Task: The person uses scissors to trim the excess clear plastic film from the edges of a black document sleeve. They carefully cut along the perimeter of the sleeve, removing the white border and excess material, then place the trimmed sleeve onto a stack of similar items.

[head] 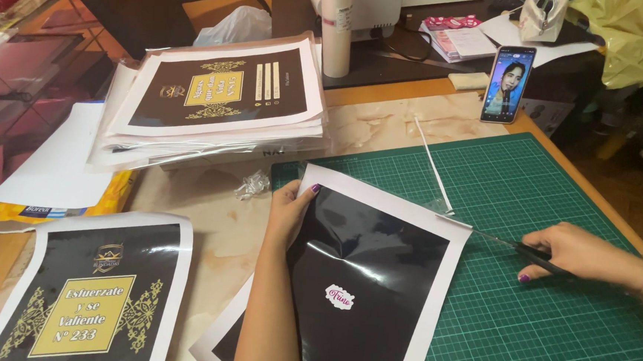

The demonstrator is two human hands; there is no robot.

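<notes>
While we look down over the wooden worktop [384, 125], the largest thing on it is the green cutting mat [537, 305] with its white grid, which covers the right half. Next in size comes the glossy black sheet [375, 280] with a white border, lying tilted across the mat's left edge with a small white sticker near its middle. Our left hand [290, 212] is closed on the upper left corner of this sheet, thumb on top and fingers under the edge, lifting it slightly so the surface bows.

At the back left we see a thick stack of printed sheets [215, 96], black with gold panels and white borders, resting on more paper. One more printed sheet [87, 300] of the same kind lies at the front left, apart from the stack.

Our right hand [577, 252] is closed around the dark handles of a pair of scissors [514, 246], whose blades point left and meet the sheet's upper right corner. From that corner a thin white strip of paper [432, 165] stands up and back across the mat.

Behind the mat a phone [507, 84] stands propped upright with its screen lit, and a small crumpled bit of clear wrap [252, 186] lies just left of the mat.
</notes>
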